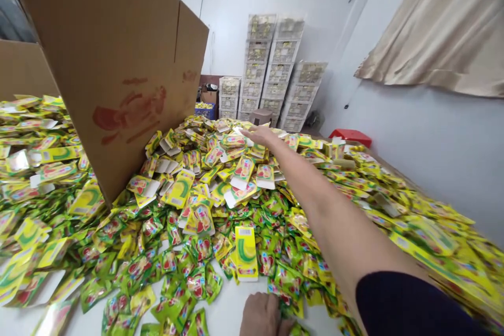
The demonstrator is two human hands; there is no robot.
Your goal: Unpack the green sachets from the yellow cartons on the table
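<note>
My right hand (260,135) is stretched far forward over the heap, its fingers extended at the top of the pile of yellow boxes. Small yellow cartons (242,170) with white open flaps lie just below it. My left hand (260,316) is low at the table's near side, fingers curled; whatever it may hold is hidden. Just beyond the left hand, one yellow carton (246,254) with a green curved stripe lies flat. Green candy-like sachets (197,281) with red fruit pictures spread around it.
A large cardboard sheet (118,63) stands upright in the heap at left. More yellow packs (425,236) cover the right side. Stacked white crates (281,71) stand by the back wall, near a red stool-like object (350,137). A beige curtain (444,37) hangs at right.
</note>
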